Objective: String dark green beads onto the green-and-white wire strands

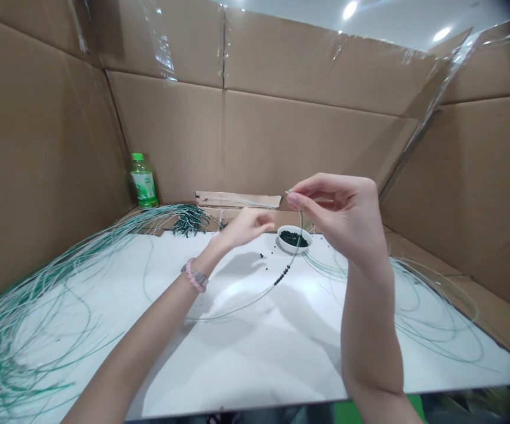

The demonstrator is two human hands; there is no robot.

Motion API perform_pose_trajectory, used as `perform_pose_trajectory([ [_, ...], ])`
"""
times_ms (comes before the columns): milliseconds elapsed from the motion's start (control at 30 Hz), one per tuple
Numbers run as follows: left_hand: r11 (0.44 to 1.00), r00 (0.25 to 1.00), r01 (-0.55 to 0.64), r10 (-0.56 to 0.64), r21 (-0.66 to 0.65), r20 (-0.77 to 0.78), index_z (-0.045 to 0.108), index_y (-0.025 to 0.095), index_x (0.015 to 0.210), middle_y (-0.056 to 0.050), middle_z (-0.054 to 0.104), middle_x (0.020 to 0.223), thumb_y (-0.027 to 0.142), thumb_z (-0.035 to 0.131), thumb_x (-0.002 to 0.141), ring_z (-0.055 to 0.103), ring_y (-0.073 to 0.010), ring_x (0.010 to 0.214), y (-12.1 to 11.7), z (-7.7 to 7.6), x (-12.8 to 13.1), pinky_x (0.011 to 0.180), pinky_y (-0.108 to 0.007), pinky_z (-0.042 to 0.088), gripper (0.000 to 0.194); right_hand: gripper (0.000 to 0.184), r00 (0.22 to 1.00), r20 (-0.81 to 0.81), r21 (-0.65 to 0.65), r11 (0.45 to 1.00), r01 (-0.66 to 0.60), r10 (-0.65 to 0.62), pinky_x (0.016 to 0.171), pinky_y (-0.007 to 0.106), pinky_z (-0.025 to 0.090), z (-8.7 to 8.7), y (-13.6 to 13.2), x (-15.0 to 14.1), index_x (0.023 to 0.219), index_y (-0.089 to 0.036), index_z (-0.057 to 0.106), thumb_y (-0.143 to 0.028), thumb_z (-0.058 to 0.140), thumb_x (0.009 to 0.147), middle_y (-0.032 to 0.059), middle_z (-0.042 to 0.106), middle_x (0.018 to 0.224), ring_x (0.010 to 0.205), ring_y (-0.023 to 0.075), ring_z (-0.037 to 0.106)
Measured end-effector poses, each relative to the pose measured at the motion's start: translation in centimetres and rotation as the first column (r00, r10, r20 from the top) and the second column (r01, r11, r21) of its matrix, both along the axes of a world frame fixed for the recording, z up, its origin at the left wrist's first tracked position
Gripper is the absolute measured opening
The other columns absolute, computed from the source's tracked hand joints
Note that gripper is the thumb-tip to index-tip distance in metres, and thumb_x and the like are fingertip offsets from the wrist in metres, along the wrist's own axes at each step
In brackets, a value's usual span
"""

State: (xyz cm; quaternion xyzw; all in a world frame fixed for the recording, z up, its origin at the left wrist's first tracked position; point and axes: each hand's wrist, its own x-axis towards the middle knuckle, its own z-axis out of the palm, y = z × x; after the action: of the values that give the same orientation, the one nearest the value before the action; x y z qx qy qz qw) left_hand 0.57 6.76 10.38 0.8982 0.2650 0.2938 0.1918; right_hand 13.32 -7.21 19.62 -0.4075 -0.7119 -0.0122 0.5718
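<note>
Cardboard walls (171, 135) box in the whole setup, with a green-capped plastic bottle (143, 182) parked in the back corner and a white tabletop (255, 371) under everything. I'm watching on the head cam from a distance, and the right hand (343, 218) is the busy one. Its fingers (298, 200) are pinched tight on the end of a thin green-and-white wire (255, 298), lifted high, probably so the wire hangs free and the few dark beads (282, 275) on it settle into the low part of the curve.

The left hand (241, 229), with a pink beaded bracelet (194, 275), is loosely curled near the wire, but I can't tell if it's gripping anything. A small white bowl (291, 251) of beads sits between the hands, an easy reach for both. Big loops of wire (436, 312) run close to the right edge, a thick bundle of wire (16, 353) fills the left side, and both forearms cross the near edge.
</note>
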Motion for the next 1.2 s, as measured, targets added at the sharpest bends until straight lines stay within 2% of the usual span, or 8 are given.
perform_pose_trajectory([
  [133,0.994,0.964,-0.113,0.108,-0.007,-0.242,0.068,0.010,0.099,-0.014,0.070,0.090,0.018,0.058,0.078,0.066,-0.0222,0.083,2.2,-6.1,0.6,0.078,-0.030,0.049,0.025,0.011,0.999,0.008,-0.008,0.999,-0.046,0.046,0.050,0.021,0.051,0.2,-0.4,-0.1,0.068,-0.023,0.067,-0.018,0.068,0.077,-0.0031,0.065,0.064,0.059,0.0109,0.061],
  [233,0.992,0.942,-0.125,0.116,-0.009,-0.315,0.070,0.012,0.096,-0.013,0.070,0.095,0.017,0.055,0.078,0.066,-0.0216,0.085,2.5,-8.9,1.1,0.079,-0.028,0.048,0.024,0.009,0.997,0.007,-0.028,0.997,-0.075,0.075,0.047,0.019,0.049,0.3,-0.8,-0.1,0.070,-0.023,0.066,-0.018,0.066,0.077,-0.0032,0.063,0.064,0.058,0.0099,0.058],
  [667,0.992,0.973,-0.114,0.102,-0.046,-0.209,0.071,0.014,0.078,-0.010,0.071,0.088,0.015,0.054,0.076,0.065,-0.0219,0.081,2.5,-9.9,1.4,0.079,-0.030,0.046,0.017,0.013,0.994,-0.016,-0.042,0.993,-0.110,0.109,0.048,0.017,0.051,0.4,-1.3,-0.5,0.069,-0.021,0.064,-0.011,0.063,0.077,-0.0030,0.058,0.063,0.058,0.0086,0.054],
  [800,0.986,0.996,-0.090,0.086,-0.138,-0.038,0.070,0.013,0.072,-0.009,0.071,0.075,0.016,0.060,0.071,0.064,-0.0196,0.069,2.7,-7.8,1.4,0.070,-0.030,0.048,0.010,0.010,0.995,-0.025,-0.056,0.994,-0.095,0.094,0.052,0.019,0.053,0.3,-1.1,-0.2,0.070,-0.021,0.065,-0.014,0.064,0.078,-0.0025,0.059,0.065,0.061,0.0096,0.056],
  [967,0.979,0.930,-0.010,0.084,-0.203,0.357,0.066,0.012,0.094,-0.009,0.071,0.090,0.036,0.054,0.083,0.062,-0.0116,0.075,1.3,-0.8,0.7,0.069,-0.023,0.050,0.029,0.009,0.997,-0.042,-0.005,0.998,-0.057,0.057,0.053,0.017,0.054,0.1,-1.0,-0.4,0.073,-0.020,0.064,-0.013,0.063,0.078,-0.0026,0.061,0.068,0.063,0.0090,0.059],
  [1000,0.977,0.880,0.033,0.073,-0.212,0.470,0.065,0.015,0.093,-0.005,0.070,0.086,0.041,0.056,0.083,0.061,-0.0088,0.071,0.5,0.7,0.4,0.067,-0.020,0.050,0.030,0.009,0.998,-0.047,0.009,0.999,-0.048,0.049,0.055,0.017,0.055,0.1,-1.0,-0.6,0.074,-0.020,0.064,-0.013,0.063,0.078,-0.0022,0.063,0.071,0.066,0.0092,0.061],
  [1133,0.814,0.376,0.563,-0.097,-0.145,0.921,0.068,0.019,0.069,0.005,0.064,0.065,0.034,0.081,0.061,0.057,-0.0021,0.057,-3.8,5.0,-0.8,0.057,-0.011,0.046,0.021,0.006,0.997,-0.057,0.071,0.996,-0.051,0.055,0.061,0.017,0.058,-0.1,-1.5,-1.6,0.078,-0.020,0.062,-0.014,0.062,0.081,0.0003,0.068,0.089,0.081,0.0112,0.066],
  [1200,0.745,0.298,0.661,-0.159,-0.084,0.941,0.070,0.020,0.066,0.005,0.063,0.065,0.029,0.082,0.062,0.057,-0.0014,0.056,-5.7,6.1,-1.2,0.056,-0.010,0.047,0.015,0.006,0.996,-0.059,0.105,0.993,-0.060,0.066,0.062,0.017,0.058,-0.2,-2.0,-2.1,0.078,-0.019,0.062,-0.014,0.062,0.081,0.0009,0.069,0.093,0.083,0.0111,0.067],
])
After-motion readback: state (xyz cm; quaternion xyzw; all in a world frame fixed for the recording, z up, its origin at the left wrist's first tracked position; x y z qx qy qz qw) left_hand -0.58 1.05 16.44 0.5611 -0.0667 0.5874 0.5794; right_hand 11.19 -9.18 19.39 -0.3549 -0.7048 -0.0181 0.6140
